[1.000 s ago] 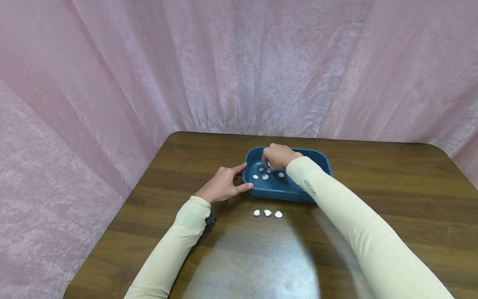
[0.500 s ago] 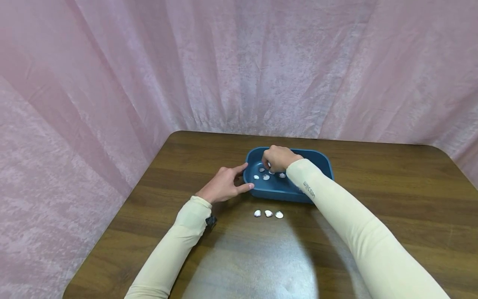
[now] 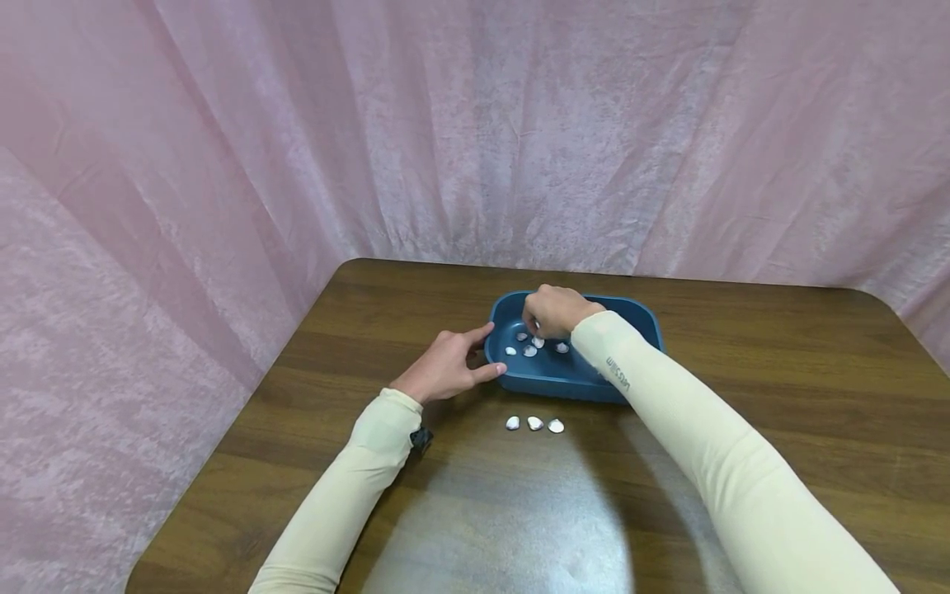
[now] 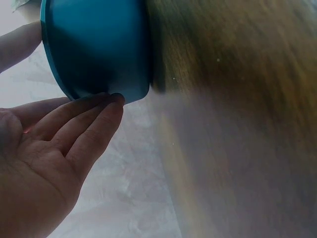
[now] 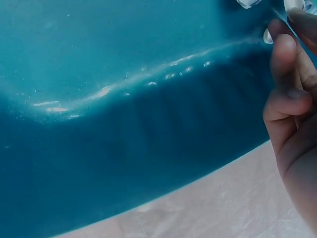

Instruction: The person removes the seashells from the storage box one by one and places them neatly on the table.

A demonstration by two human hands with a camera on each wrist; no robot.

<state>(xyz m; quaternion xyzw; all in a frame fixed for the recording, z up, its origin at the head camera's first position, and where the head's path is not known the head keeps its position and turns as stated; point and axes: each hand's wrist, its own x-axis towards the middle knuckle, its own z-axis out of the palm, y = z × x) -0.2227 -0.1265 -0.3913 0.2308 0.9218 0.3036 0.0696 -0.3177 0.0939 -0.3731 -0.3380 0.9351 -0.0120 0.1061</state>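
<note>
On my head view, a pale pink, crushed-velvet curtain filled the background behind a brown wood-grain table. Cream fabric sleeves covered both of the person's arms. Near the table's far edge I had a blue, smooth-walled rectangular basin with rounded corners. The left hand was at its left end, thumb and forefinger spread apart and touching it; from the left wrist I saw the other fingers lying nearly straight and close together against the outer wall. The right hand reached inside, fingers curled downward. On the table, just in front of the basin, three small white rounded shells sat in a short row, apart from both hands. On the basin floor I counted five loose white shells, grouped below and beside the right fingertips, one almost directly under them. The right wrist view showed white shell right at those fingertips, cut by the frame edge; I could not tell whether they pinched it.
</note>
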